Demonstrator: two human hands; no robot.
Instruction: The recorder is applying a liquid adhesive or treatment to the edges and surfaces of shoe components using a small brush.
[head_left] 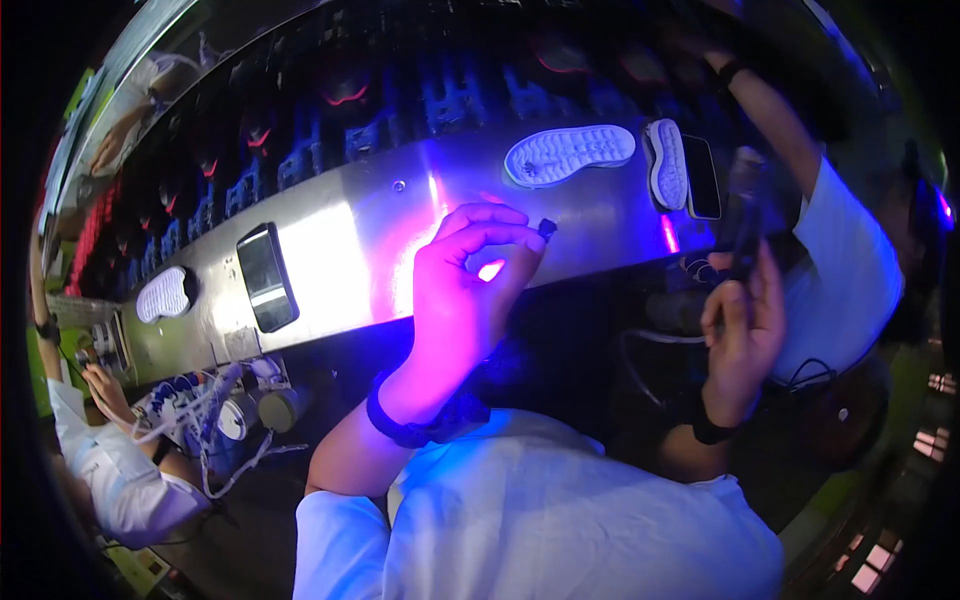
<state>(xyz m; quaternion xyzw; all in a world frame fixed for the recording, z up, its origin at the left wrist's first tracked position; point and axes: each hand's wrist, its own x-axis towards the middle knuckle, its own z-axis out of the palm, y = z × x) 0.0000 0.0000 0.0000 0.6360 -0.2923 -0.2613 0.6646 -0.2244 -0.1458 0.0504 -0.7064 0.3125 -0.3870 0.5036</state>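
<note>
My left hand (455, 290), lit pink and blue, is raised over the front of the metal bench (335, 262). Its thumb and forefinger pinch a small dark piece (547, 229), too small to name. On the right, my right hand (748, 335) is closed around the lower end of a dark upright tool (745, 215), whose kind is unclear in the dim light. Beyond my left hand lies a white shoe sole (570, 155), tread up. A second sole (667, 165) rests to its right, beside a dark phone (703, 178).
Another phone (267, 278) and a sole (163, 294) lie at the bench's left. Behind runs a dark line with blue racks (450, 95) and red-edged shapes. Cables and round containers (278, 408) stand below left. Co-workers are at left (130, 470) and right (840, 260).
</note>
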